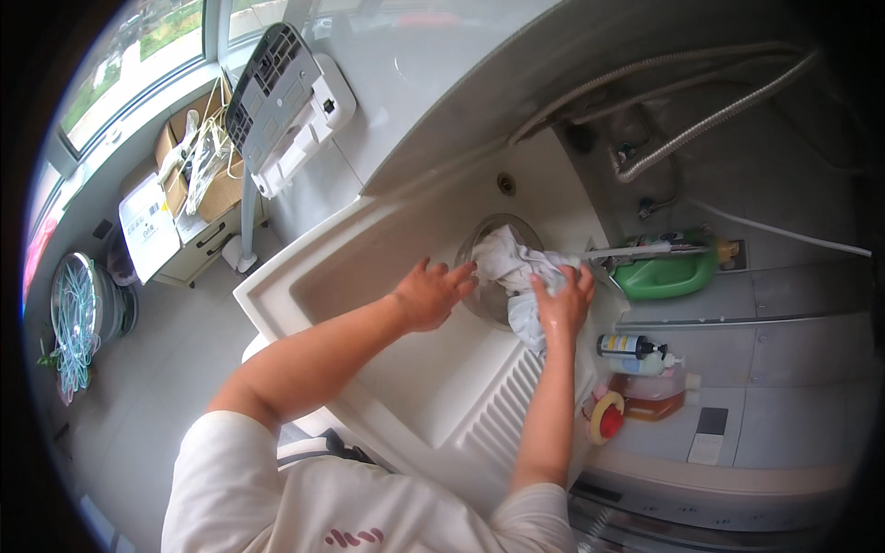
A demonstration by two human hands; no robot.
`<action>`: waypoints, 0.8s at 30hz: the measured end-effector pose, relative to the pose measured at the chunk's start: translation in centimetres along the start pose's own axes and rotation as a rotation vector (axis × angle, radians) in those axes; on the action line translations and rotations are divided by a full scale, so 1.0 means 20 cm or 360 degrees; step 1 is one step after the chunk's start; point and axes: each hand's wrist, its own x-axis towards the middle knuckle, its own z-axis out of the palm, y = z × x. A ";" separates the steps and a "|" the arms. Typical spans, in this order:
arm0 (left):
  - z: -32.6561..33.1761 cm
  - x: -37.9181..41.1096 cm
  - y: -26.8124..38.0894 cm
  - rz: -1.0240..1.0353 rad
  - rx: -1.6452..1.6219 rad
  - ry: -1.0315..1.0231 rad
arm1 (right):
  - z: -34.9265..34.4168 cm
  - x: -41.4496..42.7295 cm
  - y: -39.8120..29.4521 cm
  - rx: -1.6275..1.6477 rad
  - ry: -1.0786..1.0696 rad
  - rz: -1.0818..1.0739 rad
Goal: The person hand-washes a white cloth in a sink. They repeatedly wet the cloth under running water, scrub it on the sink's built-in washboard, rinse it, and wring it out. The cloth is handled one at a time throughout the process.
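Observation:
A wet, crumpled white cloth point(508, 259) is bunched over a clear round basin point(482, 305) in the white laundry sink point(387, 256). Part of it hangs over the basin's rim towards me. My right hand point(563, 304) grips the cloth at its right side, below the metal faucet point(632, 250). At the basin's left edge is my left hand point(434, 294), its fingers spread near the cloth; whether they touch it is unclear. Below the basin, the ribbed washboard point(501, 418) is partly covered by my right forearm.
A green detergent jug point(667, 269), pump bottles point(629, 345) and a bottle of amber liquid point(650, 395) stand right of the sink. A yellow-and-red item point(607, 418) sits by the rim. To the left are a folded grey-and-white stand point(290, 110), a cardboard box point(221, 183) and a drawer cabinet point(200, 242).

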 end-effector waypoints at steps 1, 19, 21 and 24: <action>-0.01 -0.01 -0.01 -0.0001 0.0032 0.0014 | -0.02 0.01 -0.09 -0.0096 -0.0016 -0.0157; -0.01 0.00 -0.01 0.0054 0.0060 -0.0018 | 0.51 0.25 -0.21 0.0465 -0.0304 0.0033; -0.02 -0.01 -0.03 0.0042 0.0067 -0.0018 | 0.41 0.25 -0.14 0.1260 -0.0239 0.0534; 0.01 0.00 -0.03 0.0026 0.0090 -0.0013 | 0.19 0.18 -0.10 0.2215 0.0270 0.1036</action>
